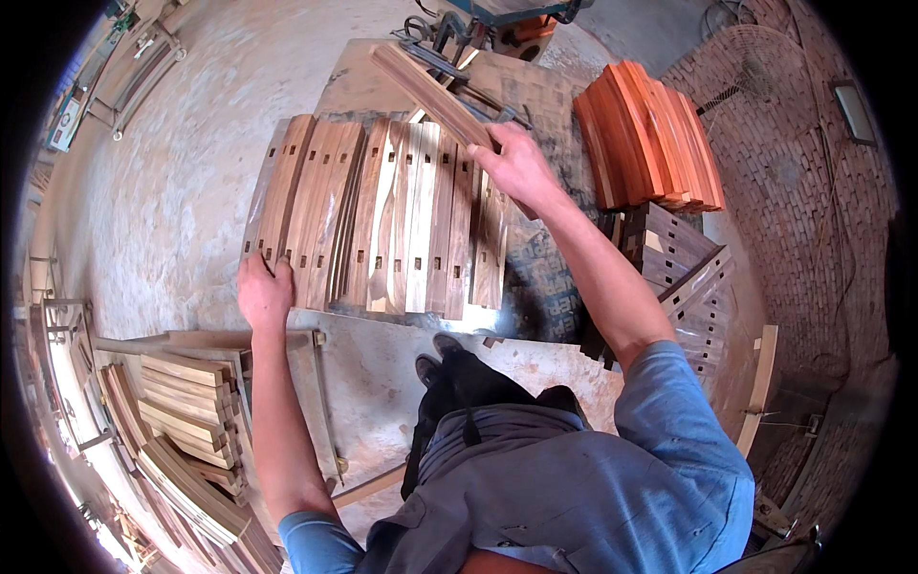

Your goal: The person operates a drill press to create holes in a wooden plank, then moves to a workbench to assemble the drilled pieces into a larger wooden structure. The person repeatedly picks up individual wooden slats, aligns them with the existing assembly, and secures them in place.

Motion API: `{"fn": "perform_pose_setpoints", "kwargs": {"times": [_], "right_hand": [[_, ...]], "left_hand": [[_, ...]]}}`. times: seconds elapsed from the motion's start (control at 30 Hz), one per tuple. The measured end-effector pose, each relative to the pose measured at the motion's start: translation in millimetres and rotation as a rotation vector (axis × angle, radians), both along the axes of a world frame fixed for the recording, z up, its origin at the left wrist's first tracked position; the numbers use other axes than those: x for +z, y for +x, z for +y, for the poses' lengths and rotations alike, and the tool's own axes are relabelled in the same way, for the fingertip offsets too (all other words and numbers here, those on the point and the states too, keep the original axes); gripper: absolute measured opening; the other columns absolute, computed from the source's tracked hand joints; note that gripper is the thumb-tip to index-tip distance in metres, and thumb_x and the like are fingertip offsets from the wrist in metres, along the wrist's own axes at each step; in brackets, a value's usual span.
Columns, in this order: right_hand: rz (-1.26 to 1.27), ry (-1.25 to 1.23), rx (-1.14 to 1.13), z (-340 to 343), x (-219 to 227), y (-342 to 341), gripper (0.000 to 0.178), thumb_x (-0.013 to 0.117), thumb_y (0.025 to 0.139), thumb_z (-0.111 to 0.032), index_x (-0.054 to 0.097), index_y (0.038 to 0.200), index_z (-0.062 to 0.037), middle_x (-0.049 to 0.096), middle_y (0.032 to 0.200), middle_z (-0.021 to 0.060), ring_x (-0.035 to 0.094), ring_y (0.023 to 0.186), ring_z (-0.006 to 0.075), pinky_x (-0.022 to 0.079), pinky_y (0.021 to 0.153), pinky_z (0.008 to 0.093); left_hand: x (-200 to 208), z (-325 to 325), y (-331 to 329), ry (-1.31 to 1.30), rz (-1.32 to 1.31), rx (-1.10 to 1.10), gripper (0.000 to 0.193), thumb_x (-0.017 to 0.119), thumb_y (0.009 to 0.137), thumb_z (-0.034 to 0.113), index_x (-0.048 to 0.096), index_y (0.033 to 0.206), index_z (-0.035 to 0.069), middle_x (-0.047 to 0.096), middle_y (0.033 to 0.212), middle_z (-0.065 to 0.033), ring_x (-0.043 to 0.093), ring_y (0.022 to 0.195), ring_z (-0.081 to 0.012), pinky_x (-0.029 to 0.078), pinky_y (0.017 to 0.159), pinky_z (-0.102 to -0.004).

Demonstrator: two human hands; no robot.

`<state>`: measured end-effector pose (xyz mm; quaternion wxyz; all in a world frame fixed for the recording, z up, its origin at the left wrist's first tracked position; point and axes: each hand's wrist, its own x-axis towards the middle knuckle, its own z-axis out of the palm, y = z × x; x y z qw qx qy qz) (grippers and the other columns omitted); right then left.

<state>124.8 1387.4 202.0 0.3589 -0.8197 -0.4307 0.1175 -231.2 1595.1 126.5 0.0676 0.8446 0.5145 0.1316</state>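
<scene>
A row of brown wooden slats (382, 220) with small rectangular slots near both ends lies side by side on a worktable (545, 287). At the row's left end, my left hand (265, 295) is closed on the near end of a slotted slat (277, 206), thumb and fingertips over its edge. My right hand (516, 167) is closed around a long plain-faced wooden slat (430, 96), held slantwise above the row's far right corner. The part under my right palm is hidden.
Reddish-orange slats (645, 139) are stacked at the far right. Dark slotted pieces (674, 268) stand below them, by my right forearm. Clamps (445, 48) lie at the table's far edge. Pale slats (186, 411) are stacked at the lower left. A fan (746, 72) stands near the brick wall.
</scene>
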Motion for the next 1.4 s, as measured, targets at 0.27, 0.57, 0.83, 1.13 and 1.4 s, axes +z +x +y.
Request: {"fn": "perform_pose_setpoints", "kwargs": {"times": [0.27, 0.57, 0.83, 1.13, 1.4], "right_hand": [[0.288, 0.091, -0.149, -18, -41, 4, 0.046, 0.063, 0.091, -0.032, 0.063, 0.122, 0.0014, 0.067, 0.107, 0.0163, 0.062, 0.096, 0.0236, 0.047, 0.087, 0.0358], [0.776, 0.23, -0.339, -42, -66, -14, 0.042, 0.062, 0.092, -0.028, 0.062, 0.122, 0.0018, 0.067, 0.103, 0.012, 0.064, 0.086, 0.023, 0.053, 0.08, 0.0364], [1.467, 0.41, -0.321, -57, -101, -45, 0.033, 0.06, 0.096, -0.028, 0.059, 0.12, -0.0045, 0.063, 0.103, 0.0089, 0.062, 0.095, 0.022, 0.057, 0.078, 0.0405], [1.604, 0.446, -0.301, -64, -119, -48, 0.038, 0.058, 0.097, -0.035, 0.06, 0.119, -0.0043, 0.066, 0.108, 0.012, 0.065, 0.093, 0.0246, 0.056, 0.083, 0.0407], [1.634, 0.6, -0.339, -66, -94, -60, 0.038, 0.056, 0.097, -0.039, 0.062, 0.114, -0.0058, 0.068, 0.099, 0.0123, 0.066, 0.09, 0.0264, 0.055, 0.082, 0.0421]], "left_hand": [[22, -57, 29, 0.363, -0.216, -0.315, 0.046, 0.068, 0.08, 0.019, 0.057, 0.121, 0.001, 0.06, 0.112, -0.0208, 0.057, 0.098, -0.0381, 0.047, 0.087, -0.0464], [10, -218, 81, -0.065, -0.134, -0.693, 0.066, 0.074, 0.077, 0.033, 0.054, 0.127, -0.006, 0.053, 0.132, -0.0219, 0.047, 0.125, -0.0389, 0.034, 0.108, -0.0511], [-19, -230, 88, 0.04, 0.154, -0.674, 0.072, 0.069, 0.084, 0.034, 0.046, 0.137, -0.008, 0.036, 0.151, -0.0249, 0.028, 0.143, -0.0393, 0.022, 0.117, -0.0541], [-18, -239, 92, 0.106, 0.158, -0.722, 0.051, 0.049, 0.093, 0.013, 0.044, 0.138, -0.009, 0.038, 0.146, -0.0321, 0.035, 0.139, -0.0454, 0.026, 0.116, -0.0545], [-6, -242, 92, -0.068, -0.263, -0.717, 0.048, 0.05, 0.089, 0.003, 0.044, 0.134, -0.013, 0.043, 0.139, -0.0363, 0.047, 0.127, -0.0482, 0.039, 0.108, -0.0521]]}}
